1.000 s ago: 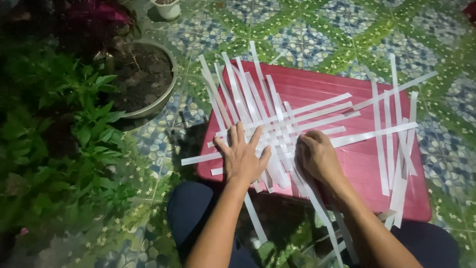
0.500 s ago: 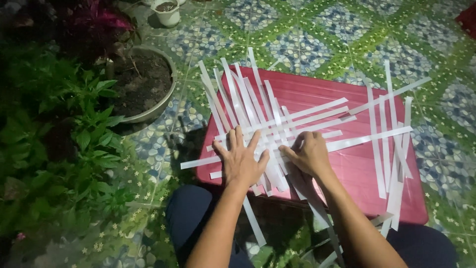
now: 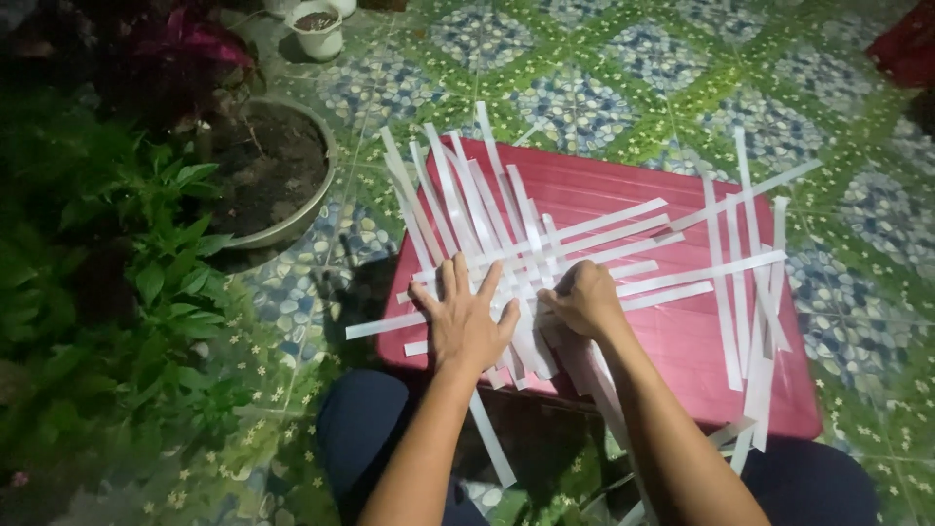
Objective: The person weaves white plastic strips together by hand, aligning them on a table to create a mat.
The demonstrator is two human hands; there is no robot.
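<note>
**Here, white strips are woven on a red counter**

Outdoors after dark, a seated person works crossed white strips (image 3: 545, 248) into a flat mat on a low red plastic counter (image 3: 672, 336) set on a patterned tile floor (image 3: 584, 97). The left hand (image 3: 466, 319) lies open, palm down, fingers spread, pressing the near edge of the weave flat. The right hand (image 3: 584, 297) is loosely curled, its fingertips pinching at one strip just beside the left hand; whether it has that strip fully gripped cannot be told. The woven patch sits on the counter's left half, with long ends fanning toward the far left corner and others hanging off the near edge over the person's lap. A looser bundle of spare strips (image 3: 750, 292) lies on the right side, well apart from both hands. A soil-filled pot (image 3: 268, 170) and leafy plants (image 3: 117, 292) stand to the left. The step in hand appears to be threading or tightening one strip; the next move likely calls for the left hand to hold the crossings down while the right slides that strip snug against its neighbours.
</note>
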